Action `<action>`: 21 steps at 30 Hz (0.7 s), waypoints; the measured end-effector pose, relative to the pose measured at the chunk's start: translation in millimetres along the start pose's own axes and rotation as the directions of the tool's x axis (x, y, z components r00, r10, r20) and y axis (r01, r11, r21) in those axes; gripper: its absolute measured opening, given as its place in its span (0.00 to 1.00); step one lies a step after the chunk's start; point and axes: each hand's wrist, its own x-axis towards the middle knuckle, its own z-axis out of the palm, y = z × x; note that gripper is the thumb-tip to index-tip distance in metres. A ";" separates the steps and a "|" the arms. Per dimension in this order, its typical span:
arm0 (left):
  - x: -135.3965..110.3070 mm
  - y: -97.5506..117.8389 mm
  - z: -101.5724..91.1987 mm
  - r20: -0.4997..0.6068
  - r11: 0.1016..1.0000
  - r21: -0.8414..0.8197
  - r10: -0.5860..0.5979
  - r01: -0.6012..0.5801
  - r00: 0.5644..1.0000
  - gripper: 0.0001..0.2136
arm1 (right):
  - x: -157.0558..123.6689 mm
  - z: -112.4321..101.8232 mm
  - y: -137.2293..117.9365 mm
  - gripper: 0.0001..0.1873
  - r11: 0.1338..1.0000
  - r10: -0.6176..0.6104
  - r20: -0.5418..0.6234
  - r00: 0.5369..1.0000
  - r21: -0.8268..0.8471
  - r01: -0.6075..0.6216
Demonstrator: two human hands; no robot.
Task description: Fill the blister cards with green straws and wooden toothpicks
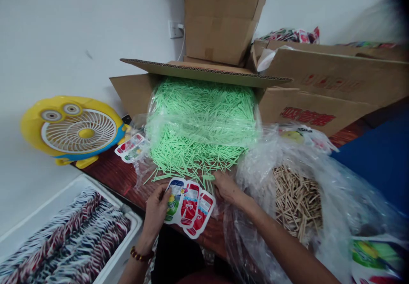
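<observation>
My left hand (157, 205), a beaded bracelet on its wrist, pinches bottle-shaped printed packets (189, 205) by their left side. They have cola-red and green lemon designs and fan out above the table edge. Just to the right, my right hand (225, 186) is closed at the front of a heap of thin green straws (201, 118), with a few green straws (208, 177) at its fingertips. The heap spills out of a clear plastic bag in an open cardboard box (134, 92) onto the dark wooden table (111, 177).
A yellow fan (86, 133) with cartoon eyes stands left. Below it, a white foam box (136, 224) holds tightly packed rows of packets. To the right lies a clear bag (255, 177) with brown sticks (297, 203). Cardboard boxes (220, 24) stack behind; more packets (131, 147) lie near the fan.
</observation>
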 end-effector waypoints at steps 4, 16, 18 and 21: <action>-3.5 5.3 1.0 0.038 0.993 -0.104 -0.042 0.045 0.998 0.17 | 4.1 2.7 7.6 0.15 0.943 0.107 -0.154 0.982 0.327 -0.052; -11.8 18.1 9.5 0.206 0.932 -0.309 -0.128 0.188 0.970 0.15 | -21.3 18.0 -19.3 0.08 0.820 0.233 -0.269 0.934 0.572 -0.040; -12.4 17.1 9.3 0.204 0.925 -0.330 -0.127 0.190 0.971 0.15 | -22.1 17.3 -21.4 0.08 0.824 0.233 -0.267 0.935 0.565 -0.043; -14.3 18.4 9.1 0.210 0.906 -0.371 -0.130 0.202 0.969 0.15 | -22.5 14.5 -23.3 0.09 0.828 0.240 -0.279 0.930 0.558 -0.047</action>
